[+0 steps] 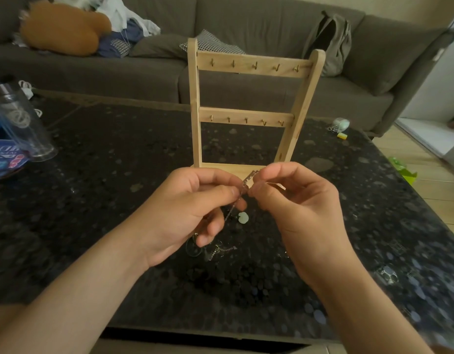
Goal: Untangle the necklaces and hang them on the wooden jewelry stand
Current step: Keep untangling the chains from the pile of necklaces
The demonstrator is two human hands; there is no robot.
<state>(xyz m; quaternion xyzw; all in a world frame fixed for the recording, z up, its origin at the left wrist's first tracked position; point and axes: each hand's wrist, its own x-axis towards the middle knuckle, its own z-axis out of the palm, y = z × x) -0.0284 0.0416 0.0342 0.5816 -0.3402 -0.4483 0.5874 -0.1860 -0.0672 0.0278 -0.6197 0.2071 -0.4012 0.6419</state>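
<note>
a: necklaces (227, 249), how far along are we?
b: barely started. our left hand (192, 210) and right hand (297, 203) each pinch a thin silver chain (246, 183) between thumb and fingertips, raised just in front of the pale wooden jewelry stand (195, 111).
a: and the rest?
b: a pale green pendant (243, 217) shows below our hands, and loose silver links lie on the dark speckled table (106, 175), seemingly still knotted.
a: anything hung?
b: nothing. each small brass hook (255, 65) is bare, so we judge all the hanging remains.
</note>
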